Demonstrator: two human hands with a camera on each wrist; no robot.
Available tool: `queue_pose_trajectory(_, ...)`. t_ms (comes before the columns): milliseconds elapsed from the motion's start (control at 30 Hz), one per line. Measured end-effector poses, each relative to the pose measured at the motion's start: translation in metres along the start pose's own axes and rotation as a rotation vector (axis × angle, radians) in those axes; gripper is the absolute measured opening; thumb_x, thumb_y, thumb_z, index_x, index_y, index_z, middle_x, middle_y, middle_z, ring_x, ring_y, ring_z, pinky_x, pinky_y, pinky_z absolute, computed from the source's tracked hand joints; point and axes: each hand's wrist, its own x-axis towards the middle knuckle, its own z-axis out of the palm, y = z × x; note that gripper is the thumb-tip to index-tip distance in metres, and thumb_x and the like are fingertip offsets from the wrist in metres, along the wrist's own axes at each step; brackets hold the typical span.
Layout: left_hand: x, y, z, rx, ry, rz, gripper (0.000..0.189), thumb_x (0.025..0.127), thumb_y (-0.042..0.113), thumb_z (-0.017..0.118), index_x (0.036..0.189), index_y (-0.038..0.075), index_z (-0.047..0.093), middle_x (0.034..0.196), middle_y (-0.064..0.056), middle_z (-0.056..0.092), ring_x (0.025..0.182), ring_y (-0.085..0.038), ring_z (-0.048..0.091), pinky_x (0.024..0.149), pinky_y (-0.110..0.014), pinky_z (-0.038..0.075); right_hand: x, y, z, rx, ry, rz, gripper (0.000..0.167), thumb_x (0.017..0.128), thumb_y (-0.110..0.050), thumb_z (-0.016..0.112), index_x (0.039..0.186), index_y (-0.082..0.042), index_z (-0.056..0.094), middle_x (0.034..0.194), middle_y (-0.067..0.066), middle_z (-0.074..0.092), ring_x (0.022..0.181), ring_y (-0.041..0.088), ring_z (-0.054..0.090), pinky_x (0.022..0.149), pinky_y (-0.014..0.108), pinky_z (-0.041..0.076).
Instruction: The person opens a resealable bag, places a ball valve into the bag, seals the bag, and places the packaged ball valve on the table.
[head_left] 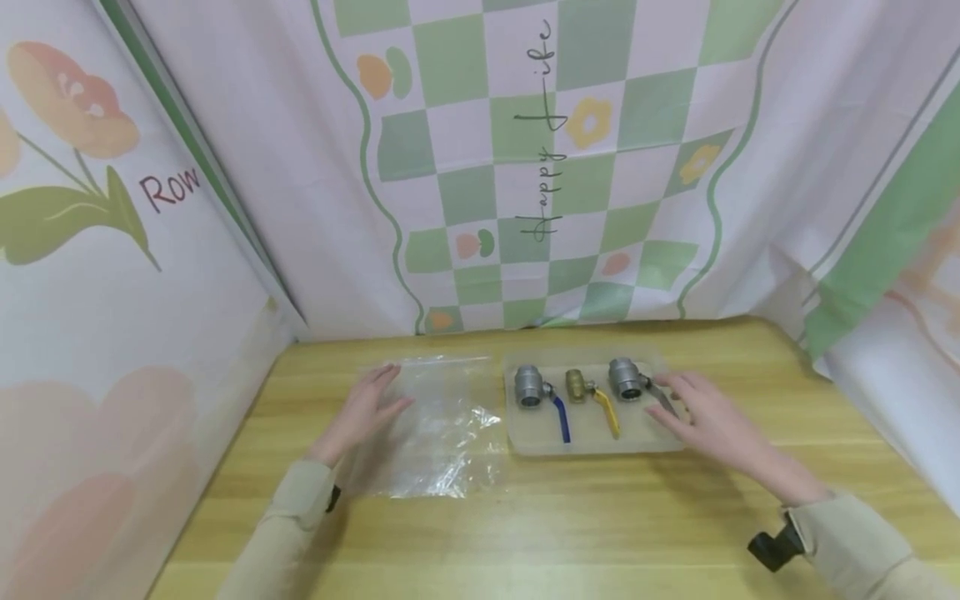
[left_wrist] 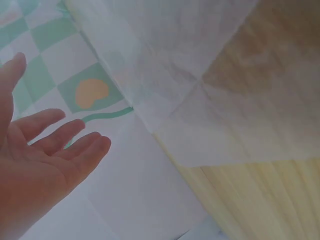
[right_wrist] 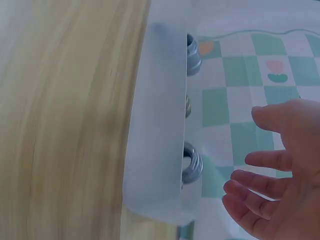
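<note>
A translucent plastic tray (head_left: 600, 445) holds three ball valves in a row. One is a silver valve with a blue lever (head_left: 528, 387), the middle one a smaller brass valve with a yellow lever (head_left: 576, 386), the third a silver valve with a grey lever (head_left: 624, 379). My right hand (head_left: 712, 421) hovers at the tray's right end, overlapping the grey lever; the right wrist view shows its relaxed fingers (right_wrist: 260, 185) holding nothing. My left hand (head_left: 365, 412) is over the left edge of a clear plastic bag (head_left: 442, 425), its fingers spread and empty.
Bag and tray lie side by side on a wooden table (head_left: 525, 533). Behind the table hangs a checkered cloth (head_left: 521, 196), and printed cloth walls (head_left: 90, 333) stand at left and right. A black strap mount (head_left: 776, 546) sits at the right wrist.
</note>
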Motion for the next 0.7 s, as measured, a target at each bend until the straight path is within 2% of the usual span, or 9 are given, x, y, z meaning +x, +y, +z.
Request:
queue_pose_trajectory(100, 0.001, 0.001, -0.001, -0.015, -0.015, -0.027, 0.067, 0.092, 0.029, 0.069, 0.141, -0.011, 0.044, 0.147, -0.032, 0.045, 0.138, -0.050, 0.041, 0.118, -0.064, 0.031, 0.003, -0.008, 0.003, 0.033, 0.006, -0.028, 0.043, 0.090, -0.023, 0.072, 0.121, 0.005, 0.062, 0.100, 0.016, 0.067, 0.084, 0.025, 0.063, 0.065, 0.031, 0.057)
queue_pose_trajectory(167, 0.002, 0.001, -0.002, -0.038, -0.033, -0.060, 0.068, 0.092, 0.029, 0.070, 0.141, -0.010, 0.043, 0.147, -0.031, 0.045, 0.138, -0.049, 0.040, 0.118, -0.063, 0.030, 0.004, -0.013, 0.004, 0.064, -0.006, -0.037, 0.041, 0.089, -0.022, 0.072, 0.119, 0.005, 0.063, 0.097, 0.015, 0.067, 0.081, 0.023, 0.063, 0.062, 0.027, 0.056)
queue_pose_trajectory(367, 0.006, 0.004, -0.004, -0.090, -0.078, -0.143, 0.072, 0.089, 0.026, 0.073, 0.144, -0.008, 0.041, 0.149, -0.032, 0.042, 0.140, -0.049, 0.037, 0.119, -0.065, 0.028, 0.006, -0.030, 0.011, 0.183, -0.071, -0.023, 0.035, 0.090, -0.014, 0.071, 0.118, 0.005, 0.062, 0.105, 0.019, 0.069, 0.082, 0.021, 0.068, 0.063, 0.023, 0.060)
queue_pose_trajectory(567, 0.009, 0.006, -0.004, -0.081, -0.097, -0.151, 0.071, 0.089, 0.022, 0.073, 0.143, -0.010, 0.041, 0.147, -0.032, 0.045, 0.138, -0.050, 0.039, 0.117, -0.065, 0.031, 0.004, -0.044, 0.021, 0.279, -0.093, -0.053, 0.034, 0.088, -0.012, 0.072, 0.117, 0.004, 0.062, 0.103, 0.018, 0.071, 0.081, 0.017, 0.069, 0.063, 0.019, 0.059)
queue_pose_trajectory(700, 0.011, 0.006, -0.003, -0.090, -0.106, -0.156, 0.069, 0.089, 0.021, 0.073, 0.142, -0.010, 0.042, 0.146, -0.032, 0.045, 0.138, -0.050, 0.039, 0.117, -0.065, 0.031, 0.002, -0.052, 0.024, 0.328, -0.133, -0.040, 0.035, 0.090, -0.014, 0.070, 0.119, 0.005, 0.061, 0.105, 0.017, 0.070, 0.083, 0.017, 0.069, 0.065, 0.019, 0.059)
